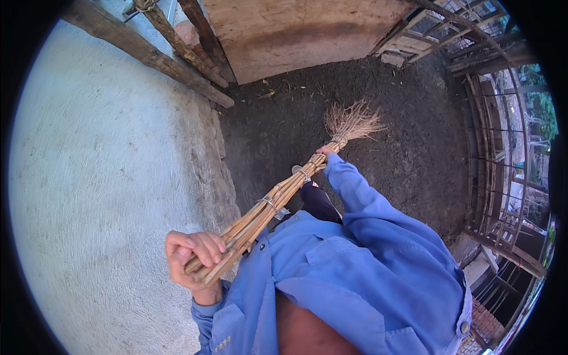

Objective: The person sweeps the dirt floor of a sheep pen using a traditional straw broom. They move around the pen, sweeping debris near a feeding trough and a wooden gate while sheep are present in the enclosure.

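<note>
A long broom [284,191] of bundled stalks, bound with several wire ties, slants across my front from lower left to upper right. Around the top end of its handle my left hand [195,259] is closed. Farther down, just above the bristles, my right hand [327,153] grips the bundle; my sleeve and the stalks partly hide it. The twiggy broom head [355,120] fans out over the dark dirt floor [408,155]. Whether the twigs touch the floor I cannot tell. Below the broom, part of my dark trouser leg [318,202] shows.
A rough whitewashed wall [106,177] rises close on my left. Wooden posts [151,55] lean in its far corner, beside a large wooden panel [301,37]. To the right runs a fence of boards and metal bars [492,155]. A stone block [392,59] lies near the panel's right end.
</note>
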The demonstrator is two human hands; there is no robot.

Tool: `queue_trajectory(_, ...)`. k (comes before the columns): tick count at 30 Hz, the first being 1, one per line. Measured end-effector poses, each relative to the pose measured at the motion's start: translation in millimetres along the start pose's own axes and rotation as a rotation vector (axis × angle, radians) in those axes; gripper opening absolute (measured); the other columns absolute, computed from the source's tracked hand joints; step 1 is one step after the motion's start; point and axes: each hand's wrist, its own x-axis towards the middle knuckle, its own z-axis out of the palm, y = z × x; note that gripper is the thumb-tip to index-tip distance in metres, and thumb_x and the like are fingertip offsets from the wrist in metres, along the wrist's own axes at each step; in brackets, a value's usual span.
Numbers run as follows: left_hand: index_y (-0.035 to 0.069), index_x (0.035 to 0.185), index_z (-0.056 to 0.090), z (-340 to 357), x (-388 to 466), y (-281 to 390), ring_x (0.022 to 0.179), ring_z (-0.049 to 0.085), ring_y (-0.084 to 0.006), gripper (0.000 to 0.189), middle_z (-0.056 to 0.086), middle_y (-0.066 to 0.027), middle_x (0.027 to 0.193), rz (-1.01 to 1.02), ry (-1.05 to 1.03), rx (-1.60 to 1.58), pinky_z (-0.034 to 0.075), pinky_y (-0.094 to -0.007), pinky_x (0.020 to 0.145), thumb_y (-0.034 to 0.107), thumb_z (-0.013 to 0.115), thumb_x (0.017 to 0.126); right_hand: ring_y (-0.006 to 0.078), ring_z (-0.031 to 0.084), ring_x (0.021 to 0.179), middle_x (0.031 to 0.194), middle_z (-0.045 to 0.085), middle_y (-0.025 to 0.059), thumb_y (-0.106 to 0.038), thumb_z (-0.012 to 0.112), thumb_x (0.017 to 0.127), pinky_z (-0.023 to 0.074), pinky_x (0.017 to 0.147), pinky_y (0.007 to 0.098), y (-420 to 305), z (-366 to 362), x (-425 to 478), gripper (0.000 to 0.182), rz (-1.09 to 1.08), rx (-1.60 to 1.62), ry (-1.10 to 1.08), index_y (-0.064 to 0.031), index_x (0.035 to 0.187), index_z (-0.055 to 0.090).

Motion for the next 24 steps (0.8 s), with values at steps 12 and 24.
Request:
queue_trajectory(12,0.004,0.089,0.046,41.0,-41.8,121.6,0.042,0.040,-0.0112,0.020,0.040,-0.0018,0.048,0.247,0.309,0.542,0.039,-0.0278,0.049,0.016,0.030,0.094,0.0284,0.059,0.070,0.072,0.058,0.0104,-0.017,0.068,0.071,0.0508,0.069,0.0460,176.3,205.0,27.8,0.016,0.144,-0.452,-0.172,-0.0078,0.073,0.055)
queue_trajectory(24,0.007,0.077,0.043,48.0,-68.1,190.4,0.038,0.033,-0.0122,0.027,0.039,-0.0011,0.046,0.451,0.351,0.255,0.035,-0.0280,0.044,0.026,0.033,0.094,0.0290,0.061,0.070,0.075,0.061,0.0112,-0.012,0.060,0.079,0.0526,0.066,0.0465,208.6,197.9,-80.3,0.012,0.348,-0.288,-0.160,-0.0030,0.083,0.054)
